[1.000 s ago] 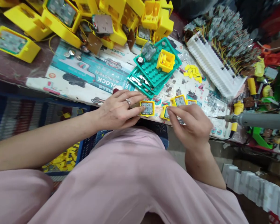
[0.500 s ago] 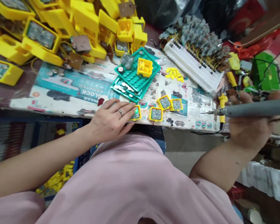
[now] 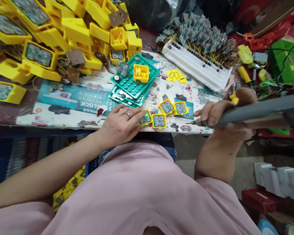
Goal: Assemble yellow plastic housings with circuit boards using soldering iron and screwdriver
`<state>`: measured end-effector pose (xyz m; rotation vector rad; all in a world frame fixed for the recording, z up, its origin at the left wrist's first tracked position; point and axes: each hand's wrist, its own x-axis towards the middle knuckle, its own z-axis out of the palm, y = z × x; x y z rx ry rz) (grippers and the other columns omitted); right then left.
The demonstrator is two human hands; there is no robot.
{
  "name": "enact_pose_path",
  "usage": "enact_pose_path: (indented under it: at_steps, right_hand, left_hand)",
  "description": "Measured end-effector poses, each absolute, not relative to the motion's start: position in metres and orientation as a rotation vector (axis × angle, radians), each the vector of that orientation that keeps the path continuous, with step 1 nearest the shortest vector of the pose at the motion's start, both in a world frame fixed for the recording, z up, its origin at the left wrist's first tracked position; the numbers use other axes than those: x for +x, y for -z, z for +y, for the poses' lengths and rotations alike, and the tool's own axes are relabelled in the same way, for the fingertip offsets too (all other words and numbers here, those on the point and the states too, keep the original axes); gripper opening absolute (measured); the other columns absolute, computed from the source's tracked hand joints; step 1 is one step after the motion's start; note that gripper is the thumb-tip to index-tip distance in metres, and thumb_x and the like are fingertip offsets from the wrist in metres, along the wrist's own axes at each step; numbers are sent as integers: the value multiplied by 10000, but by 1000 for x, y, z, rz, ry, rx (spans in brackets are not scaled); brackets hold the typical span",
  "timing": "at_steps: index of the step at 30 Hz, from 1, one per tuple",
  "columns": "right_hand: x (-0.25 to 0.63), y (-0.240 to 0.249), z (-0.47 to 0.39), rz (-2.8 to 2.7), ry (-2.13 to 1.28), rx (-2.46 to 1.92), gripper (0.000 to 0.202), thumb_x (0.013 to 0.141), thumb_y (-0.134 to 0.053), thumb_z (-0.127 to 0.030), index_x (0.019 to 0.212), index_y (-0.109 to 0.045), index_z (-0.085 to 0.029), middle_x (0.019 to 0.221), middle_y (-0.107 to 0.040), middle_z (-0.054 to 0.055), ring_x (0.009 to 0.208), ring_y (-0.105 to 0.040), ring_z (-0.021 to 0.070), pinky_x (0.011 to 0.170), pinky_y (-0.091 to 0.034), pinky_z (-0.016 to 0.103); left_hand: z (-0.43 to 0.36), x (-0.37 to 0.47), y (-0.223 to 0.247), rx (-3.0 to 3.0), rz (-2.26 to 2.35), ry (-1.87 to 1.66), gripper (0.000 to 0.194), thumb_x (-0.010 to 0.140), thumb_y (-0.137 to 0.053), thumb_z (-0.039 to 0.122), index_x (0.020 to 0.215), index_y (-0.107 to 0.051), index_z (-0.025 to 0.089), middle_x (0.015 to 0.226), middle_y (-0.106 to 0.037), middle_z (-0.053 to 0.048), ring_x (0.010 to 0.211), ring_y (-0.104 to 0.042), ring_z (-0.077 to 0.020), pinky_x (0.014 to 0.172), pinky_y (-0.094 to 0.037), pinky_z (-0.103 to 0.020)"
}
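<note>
My left hand (image 3: 120, 124) lies at the table's front edge, its fingertips and thumb around a small yellow case (image 3: 145, 120). That case holds a clear grey insert, and a green light glows in it beside my index finger. Immediately to its right sit several matching yellow cases (image 3: 159, 121), open side up. My right hand (image 3: 235, 130) grips a grey electric screwdriver (image 3: 259, 111), its thin bit pointing left toward the cases but apart from them. Behind my left hand are stacked green trays (image 3: 129, 85) with round silver cells, carrying a yellow housing (image 3: 141, 73).
Large yellow housings (image 3: 75, 32) are heaped at the back left. A white rack (image 3: 196, 67) with wired grey parts stands at the back right, behind small yellow pieces (image 3: 176, 76) and scattered screws (image 3: 203, 97). A green bin (image 3: 284, 62) is at the far right.
My right hand has brought the electric screwdriver left, nearer to the cases. My left hand stays at the lit case, which now sits close beside its neighbour. The view has shifted slightly.
</note>
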<state>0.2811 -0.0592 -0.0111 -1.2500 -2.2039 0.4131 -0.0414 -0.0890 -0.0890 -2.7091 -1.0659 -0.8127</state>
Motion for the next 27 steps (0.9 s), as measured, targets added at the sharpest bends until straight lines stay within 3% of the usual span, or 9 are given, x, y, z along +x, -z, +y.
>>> enact_pose_path:
  at_steps: [4, 6, 9, 12, 16, 20, 22, 25, 27]
  right_hand:
    - [265, 13, -60, -1997, -794, -1123, 961, 773, -389, -894, 1518, -351, -290, 582, -580, -15, 556, -588, 210, 631, -490, 410]
    - [261, 10, -62, -1927, -843, -1121, 882, 786, -530, -815, 1500, -362, -325, 649, -617, -2, 613, -615, 210, 689, -514, 405]
    - [257, 7, -62, -1797, -844, -1051, 819, 754, -675, -724, 1460, -414, -402, 962, -711, 53, 702, -650, 192, 747, -535, 392]
    - [257, 10, -62, -1714, -851, -921, 788, 711, -742, -665, 1424, -456, -490, 1209, -700, -8, 820, -702, 185, 759, -551, 369]
    - [258, 13, -69, -1562, -958, -775, 702, 659, -825, -377, 1330, -617, -376, 953, -768, -13, 787, -729, 197, 696, -595, 333]
    - [259, 15, -76, -1438, -929, -747, 607, 658, -828, -281, 1249, -689, -281, 963, -730, 9, 729, -728, 206, 589, -602, 343]
    - [261, 18, -74, -1420, -895, -781, 594, 656, -840, -289, 1232, -696, -280, 965, -717, 9, 702, -720, 203, 579, -601, 357]
    - [267, 22, -71, -1547, -937, -661, 730, 609, -865, -428, 1298, -649, -328, 876, -729, 3, 677, -706, 205, 706, -641, 432]
    - [269, 21, -77, -1646, -1000, -516, 858, 578, -861, -514, 1374, -583, -356, 848, -743, 5, 767, -727, 221, 836, -630, 478]
  left_hand:
    - [-67, -39, 65, -2587, -1100, 819, 247, 918, -628, 364, 1062, -716, 183, 1116, -749, -90, 940, -681, -266, 744, -544, -416]
    - [-47, -31, 52, -2632, -1211, 650, 242, 969, -534, 314, 955, -737, 182, 1191, -725, -55, 1075, -642, -241, 898, -527, -428]
    - [-16, -10, 41, -2775, -1292, 300, 458, 1003, -325, 269, 874, -726, 90, 1258, -679, -54, 1259, -544, -281, 1072, -424, -481]
    - [7, 12, 45, -2826, -1230, 102, 364, 931, -375, 136, 809, -707, 50, 1178, -690, -120, 1311, -498, -336, 1054, -391, -576]
    - [22, 23, 65, -2813, -1155, 42, 175, 769, -551, 43, 658, -663, 119, 1027, -705, -171, 1221, -514, -371, 1029, -378, -631]
    - [26, 23, 78, -2896, -1163, 225, 199, 761, -574, 53, 588, -589, 151, 862, -669, -109, 1144, -499, -326, 1061, -315, -623]
    - [24, 24, 72, -2897, -1189, 252, 212, 768, -556, 48, 591, -582, 161, 833, -663, -96, 1140, -509, -316, 1059, -329, -593]
    - [15, 19, 48, -2829, -1278, 213, 191, 798, -516, 67, 721, -660, 165, 902, -701, -123, 1126, -561, -321, 969, -428, -524]
    - [4, 8, 33, -2789, -1432, 330, 164, 850, -529, 174, 850, -693, 168, 872, -716, -103, 948, -637, -274, 821, -497, -439]
